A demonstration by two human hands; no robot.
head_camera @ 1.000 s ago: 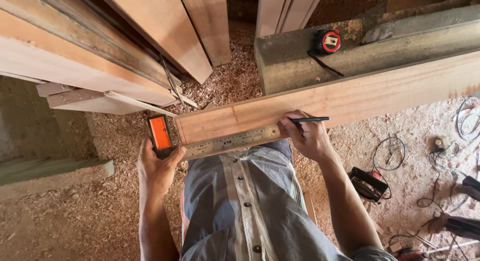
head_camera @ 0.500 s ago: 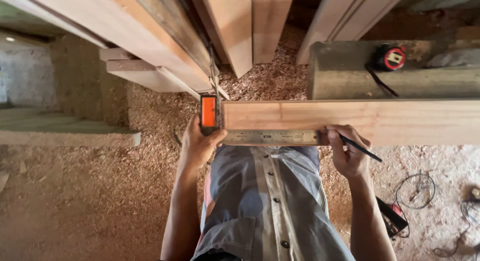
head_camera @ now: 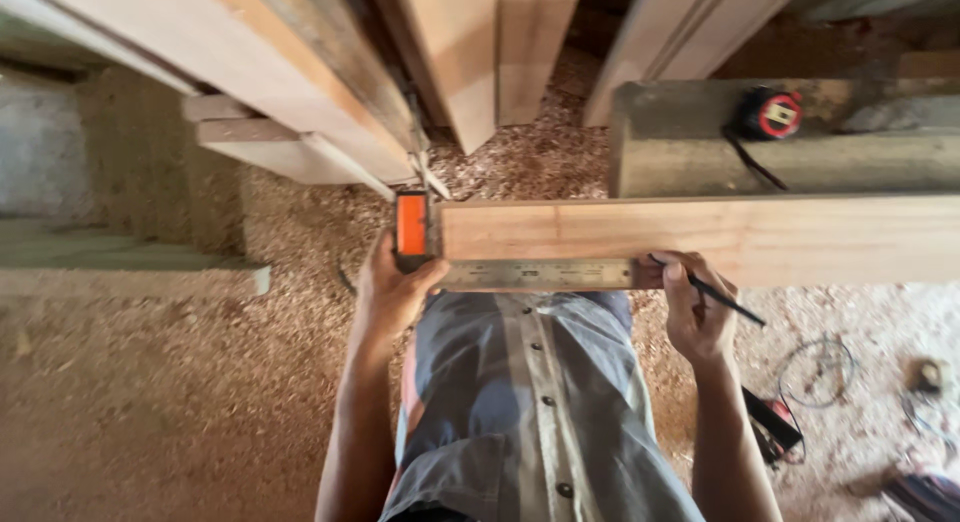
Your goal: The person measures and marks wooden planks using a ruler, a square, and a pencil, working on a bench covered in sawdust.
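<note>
left hand (head_camera: 392,294) grips orange square (head_camera: 411,227) vs plank (head_camera: 700,240) end; right hand (head_camera: 692,304) pinches pencil (head_camera: 712,293). plank prob. stiff, heavy; square light, steady by stock.

Square (head_camera: 520,272) on plank (head_camera: 760,237) near edge; tape measure (head_camera: 772,114) on beam (head_camera: 700,152) behind.

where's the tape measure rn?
Head view, upper right: the red-and-black tape measure sits on the grey beam just behind the wooden plank, beyond the right hand.
</note>
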